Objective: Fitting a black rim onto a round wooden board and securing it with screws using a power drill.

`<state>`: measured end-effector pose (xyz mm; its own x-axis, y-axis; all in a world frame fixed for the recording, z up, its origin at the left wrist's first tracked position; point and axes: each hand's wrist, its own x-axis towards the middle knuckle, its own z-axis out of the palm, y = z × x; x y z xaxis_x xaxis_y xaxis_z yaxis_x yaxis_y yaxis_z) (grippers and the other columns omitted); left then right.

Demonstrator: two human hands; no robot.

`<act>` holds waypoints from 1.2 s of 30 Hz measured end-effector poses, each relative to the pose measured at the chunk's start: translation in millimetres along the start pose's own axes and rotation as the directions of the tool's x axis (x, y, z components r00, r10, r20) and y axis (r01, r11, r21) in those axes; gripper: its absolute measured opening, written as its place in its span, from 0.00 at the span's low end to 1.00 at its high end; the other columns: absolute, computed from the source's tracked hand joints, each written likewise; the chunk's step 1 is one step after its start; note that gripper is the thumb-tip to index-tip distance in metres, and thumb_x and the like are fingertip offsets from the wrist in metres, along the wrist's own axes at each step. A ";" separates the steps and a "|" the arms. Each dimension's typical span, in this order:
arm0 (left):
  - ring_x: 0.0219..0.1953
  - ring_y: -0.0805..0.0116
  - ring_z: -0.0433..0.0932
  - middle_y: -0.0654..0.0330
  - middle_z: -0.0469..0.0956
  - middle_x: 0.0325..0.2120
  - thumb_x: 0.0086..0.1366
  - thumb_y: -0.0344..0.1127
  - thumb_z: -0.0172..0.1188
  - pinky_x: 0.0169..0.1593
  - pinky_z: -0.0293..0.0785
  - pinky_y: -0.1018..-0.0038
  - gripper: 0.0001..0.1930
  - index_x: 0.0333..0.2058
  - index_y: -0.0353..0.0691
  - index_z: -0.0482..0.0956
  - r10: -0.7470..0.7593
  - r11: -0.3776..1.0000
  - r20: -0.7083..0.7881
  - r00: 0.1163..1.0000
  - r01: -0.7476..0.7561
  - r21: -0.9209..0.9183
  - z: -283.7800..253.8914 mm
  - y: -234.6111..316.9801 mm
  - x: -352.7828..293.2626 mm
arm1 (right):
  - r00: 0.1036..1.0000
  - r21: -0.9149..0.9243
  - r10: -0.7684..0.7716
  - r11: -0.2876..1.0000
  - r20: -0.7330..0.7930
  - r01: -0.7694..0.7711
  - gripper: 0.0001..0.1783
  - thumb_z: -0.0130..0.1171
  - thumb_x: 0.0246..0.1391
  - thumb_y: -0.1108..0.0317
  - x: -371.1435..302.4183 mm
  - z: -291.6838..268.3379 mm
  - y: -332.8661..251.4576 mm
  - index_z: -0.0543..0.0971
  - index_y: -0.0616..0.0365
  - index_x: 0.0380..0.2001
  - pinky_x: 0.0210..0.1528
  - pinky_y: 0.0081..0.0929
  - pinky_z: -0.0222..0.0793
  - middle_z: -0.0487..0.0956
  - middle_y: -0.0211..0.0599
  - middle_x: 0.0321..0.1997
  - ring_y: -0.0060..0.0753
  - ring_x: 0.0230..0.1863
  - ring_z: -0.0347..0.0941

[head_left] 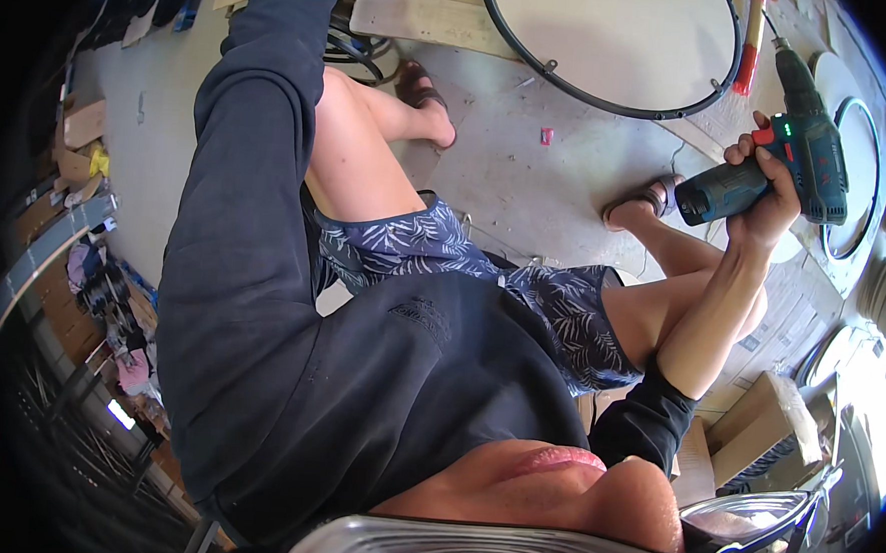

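Observation:
My right hand point(776, 194) is wrapped round the grip of a blue and black cordless drill point(809, 140) with a red trigger switch and small green lights. The drill is raised at the right, its chuck and a thin bit pointing toward the top edge. A red rod-like object point(748, 67) shows just left of the chuck. My left arm point(253, 166), in a dark sleeve, reaches up past the top edge, so the left hand is out of sight. A large black hoop point(612, 107) with small brackets lies ahead over a pale surface.
A second, smaller hoop point(831, 252) rests at the far right on cardboard. Cardboard sheets point(432, 16) lie at the top. A small pink-red packet point(547, 136) is on the concrete floor point(529, 171) between my feet. An open cardboard box point(756, 423) stands at lower right; clutter lines the left.

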<state>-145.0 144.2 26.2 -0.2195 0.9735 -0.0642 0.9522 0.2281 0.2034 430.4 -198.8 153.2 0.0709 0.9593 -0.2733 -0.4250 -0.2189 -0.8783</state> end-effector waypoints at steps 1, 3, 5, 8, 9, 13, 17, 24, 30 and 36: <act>0.59 0.41 0.74 0.37 0.75 0.56 0.66 0.27 0.54 0.60 0.70 0.55 0.18 0.53 0.28 0.75 -0.002 1.000 0.000 1.000 0.002 0.004 -0.6 -2.3 0.3 | 1.000 0.002 0.006 1.000 -0.001 -0.006 0.31 0.55 0.52 0.75 0.7 0.4 1.3 0.68 0.81 0.59 0.46 0.30 0.70 0.74 0.47 0.35 0.37 0.36 0.71; 0.60 0.41 0.73 0.36 0.74 0.58 0.66 0.27 0.54 0.61 0.70 0.55 0.18 0.54 0.28 0.74 -0.004 1.000 -0.007 1.000 0.004 0.000 -1.4 -4.1 2.6 | 1.000 0.007 -0.004 1.000 0.019 0.004 0.32 0.56 0.51 0.75 2.8 0.2 3.8 0.68 0.81 0.59 0.46 0.30 0.70 0.74 0.47 0.35 0.38 0.36 0.72; 0.61 0.41 0.72 0.36 0.73 0.59 0.67 0.26 0.53 0.61 0.69 0.55 0.19 0.55 0.28 0.74 0.000 1.000 -0.010 1.000 0.000 -0.007 0.7 -3.8 4.5 | 1.000 0.010 0.003 1.000 0.022 -0.003 0.31 0.56 0.51 0.75 2.8 -1.2 5.4 0.68 0.81 0.59 0.46 0.30 0.71 0.74 0.48 0.35 0.37 0.37 0.72; 0.62 0.41 0.71 0.35 0.71 0.60 0.67 0.25 0.52 0.63 0.67 0.55 0.19 0.56 0.27 0.73 -0.007 0.999 -0.026 1.000 0.006 -0.033 3.7 -1.6 6.9 | 1.000 0.006 0.000 1.000 0.028 0.000 0.30 0.57 0.51 0.76 2.8 -0.3 7.0 0.69 0.80 0.58 0.45 0.31 0.72 0.75 0.48 0.37 0.37 0.38 0.72; 0.63 0.41 0.70 0.35 0.71 0.61 0.67 0.25 0.52 0.63 0.67 0.55 0.19 0.56 0.27 0.72 -0.012 0.999 -0.019 1.000 0.012 -0.035 4.6 -0.8 7.9 | 0.999 -0.001 -0.009 1.000 0.032 0.009 0.30 0.57 0.51 0.77 2.7 0.7 7.6 0.69 0.80 0.58 0.45 0.32 0.73 0.75 0.47 0.38 0.37 0.38 0.73; 0.64 0.40 0.69 0.34 0.69 0.62 0.66 0.25 0.52 0.64 0.66 0.54 0.21 0.57 0.26 0.71 0.001 0.999 0.042 0.999 -0.003 0.044 -9.2 -34.1 14.0 | 0.998 0.000 -0.013 1.000 0.066 0.013 0.29 0.56 0.50 0.78 4.3 11.5 11.0 0.70 0.80 0.57 0.44 0.33 0.74 0.75 0.47 0.39 0.36 0.38 0.73; 0.61 0.39 0.72 0.33 0.74 0.57 0.65 0.25 0.52 0.61 0.69 0.54 0.18 0.53 0.25 0.75 0.061 0.998 0.020 0.998 -0.060 -0.025 25.2 23.8 1.0 | 1.000 -0.040 0.026 0.999 -0.008 -0.027 0.30 0.56 0.50 0.77 0.1 -10.5 13.1 0.70 0.80 0.58 0.45 0.32 0.73 0.74 0.47 0.38 0.36 0.38 0.73; 0.39 0.42 0.83 0.39 0.84 0.35 0.58 0.29 0.60 0.45 0.76 0.55 0.10 0.36 0.28 0.84 0.050 0.983 -0.260 0.964 -0.094 -0.159 -38.8 8.2 -22.9 | 0.999 -0.046 0.022 0.999 0.043 -0.020 0.30 0.56 0.51 0.75 3.3 5.9 12.1 0.70 0.79 0.58 0.46 0.31 0.73 0.75 0.47 0.36 0.37 0.37 0.73; 0.30 0.71 0.81 0.61 0.82 0.28 0.67 0.26 0.60 0.31 0.75 0.75 0.08 0.43 0.33 0.84 0.157 0.259 -0.159 0.975 -0.196 -0.946 -79.6 88.9 -111.3 | 0.995 -0.032 0.025 0.999 0.099 -0.022 0.25 0.56 0.51 0.76 -6.0 15.6 8.2 0.74 0.76 0.54 0.41 0.29 0.72 0.77 0.45 0.32 0.36 0.32 0.74; 0.38 0.71 0.82 0.61 0.82 0.34 0.71 0.26 0.61 0.46 0.81 0.72 0.08 0.47 0.33 0.80 0.496 -0.118 0.086 0.864 0.166 -0.979 -46.7 194.4 -275.8 | 0.981 -0.061 0.045 0.998 0.190 -0.034 0.30 0.58 0.46 0.73 -22.5 30.1 18.0 0.73 0.75 0.54 0.41 0.29 0.72 0.77 0.45 0.33 0.37 0.32 0.73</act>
<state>90.8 -79.1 129.1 0.3009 0.9529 -0.0390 -0.3570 0.1504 0.9219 394.0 -218.9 155.3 -0.1209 0.9649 -0.2333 -0.3717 -0.2620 -0.8906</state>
